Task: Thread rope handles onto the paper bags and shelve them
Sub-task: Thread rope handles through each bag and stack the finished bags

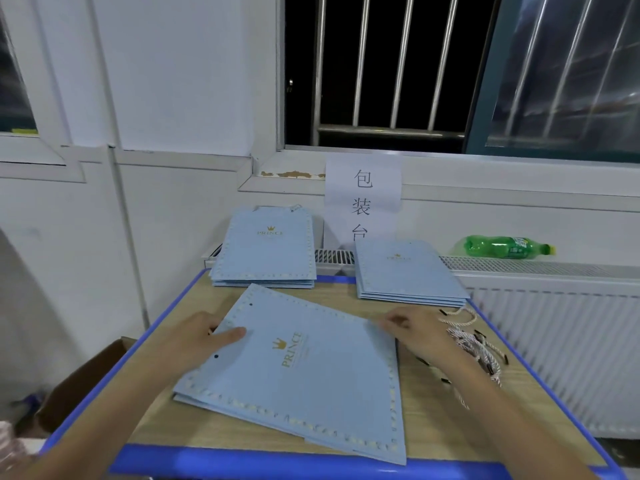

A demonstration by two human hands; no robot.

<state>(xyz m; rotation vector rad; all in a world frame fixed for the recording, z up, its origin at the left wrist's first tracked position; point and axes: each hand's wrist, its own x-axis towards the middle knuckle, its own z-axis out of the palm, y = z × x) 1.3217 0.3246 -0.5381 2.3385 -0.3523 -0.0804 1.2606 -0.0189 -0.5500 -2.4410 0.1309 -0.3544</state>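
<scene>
Flat light-blue paper bag with gold crown print (304, 368) lies skewed across the middle of the wooden desk with blue edging (450, 420), its bottom end just short of the near edge. Two punched holes show at its left end, both empty; no rope in it yet. Left hand (204, 336) pinches that holed end, thumb on top, fingers tucked under. Right hand (417, 329) rests on the bag's far right corner, fingers bent; whether it actually pinches the paper I can't tell. Loose pile of white twisted rope handles with black tips (476, 344) sits along the right edge, untouched. Two stacks of matching blue bags (265, 251) (408, 271) sit at the far edge; whether they're threaded is unclear. Judgement: threading not started on this bag, shelving still ahead.
</scene>
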